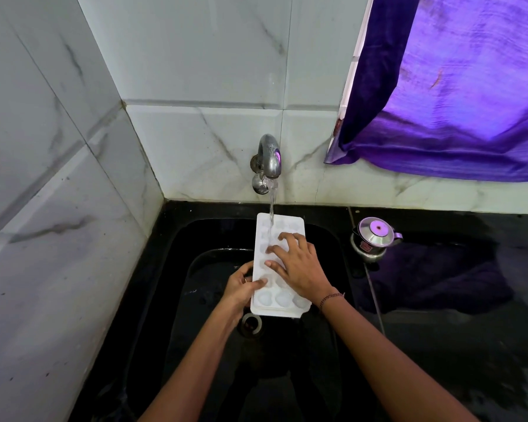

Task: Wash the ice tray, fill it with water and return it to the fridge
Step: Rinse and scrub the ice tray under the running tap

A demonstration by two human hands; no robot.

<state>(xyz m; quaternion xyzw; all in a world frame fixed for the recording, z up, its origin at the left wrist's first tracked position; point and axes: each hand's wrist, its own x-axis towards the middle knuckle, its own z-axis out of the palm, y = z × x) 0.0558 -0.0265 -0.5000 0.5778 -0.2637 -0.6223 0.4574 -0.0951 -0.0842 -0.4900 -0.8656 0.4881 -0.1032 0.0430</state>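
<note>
A white ice tray (264,301) with rounded cups is held over the black sink (177,269), its long side pointing away from me. My left hand (241,284) grips its left edge, thumb on top. My right hand (296,264) lies flat on the middle of the tray, fingers spread over the cups. A metal tap (270,156) on the tiled wall runs a thin stream of water (272,205) onto the tray's far end.
The sink's drain (251,324) shows just below the tray. A small steel lidded pot (374,239) stands on the black counter (454,330) to the right. A purple curtain (457,86) hangs at upper right. Marble tiled walls close the left and back.
</note>
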